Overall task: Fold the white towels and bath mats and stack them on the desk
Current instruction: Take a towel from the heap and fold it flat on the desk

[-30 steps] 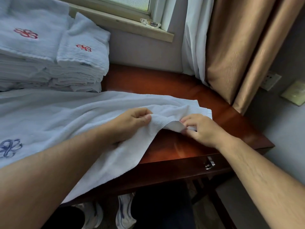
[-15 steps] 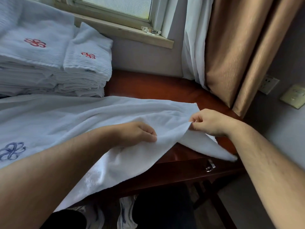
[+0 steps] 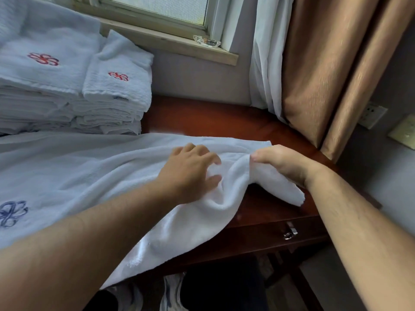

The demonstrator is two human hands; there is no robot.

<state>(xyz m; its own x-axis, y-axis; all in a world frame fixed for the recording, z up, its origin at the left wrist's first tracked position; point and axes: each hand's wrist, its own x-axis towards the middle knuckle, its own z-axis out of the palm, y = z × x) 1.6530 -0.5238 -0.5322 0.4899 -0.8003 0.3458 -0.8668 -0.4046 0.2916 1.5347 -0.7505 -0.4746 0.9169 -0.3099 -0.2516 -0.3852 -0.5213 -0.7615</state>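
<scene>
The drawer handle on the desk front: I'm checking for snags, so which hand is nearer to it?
Right. The right hand pinches the towel edge above the drawer handle and slightly left of it; the left hand lies spread on the towel farther left.

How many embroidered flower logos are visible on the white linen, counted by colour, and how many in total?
Red flower logos: 2, one on the large folded stack and one on the smaller folded stack
Blue flower logos: 1, on the spread towel
Total: 3
</scene>
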